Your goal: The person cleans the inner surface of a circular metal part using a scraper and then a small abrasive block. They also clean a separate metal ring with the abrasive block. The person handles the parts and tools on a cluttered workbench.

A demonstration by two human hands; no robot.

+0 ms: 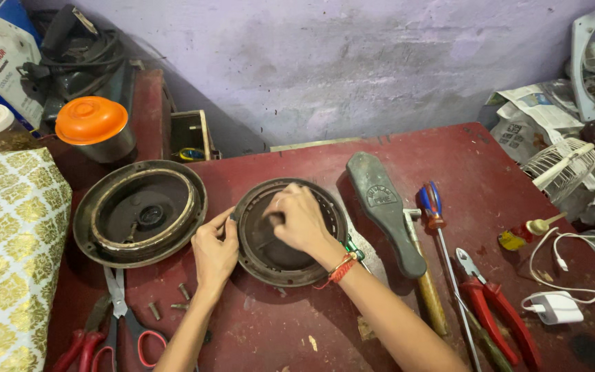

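A round, dark, dirty metal housing (270, 258) lies open side up in the middle of the red table (490, 172). My left hand (215, 251) grips its left rim with thumb and fingers. Inside the housing, my right hand (301, 220) presses its closed fingertips on a part near the centre; the part itself is hidden under the fingers. A red thread band circles my right wrist. A second, larger round metal ring-shaped cover (139, 210) lies to the left of the housing.
Loose screws (170, 303) and scissors (125, 320) lie near the front left. A hammer (387, 207), screwdriver (439, 227) and red pliers (497, 306) lie to the right, then a white charger (556, 306). An orange-lidded tin (94, 127) stands at the back left.
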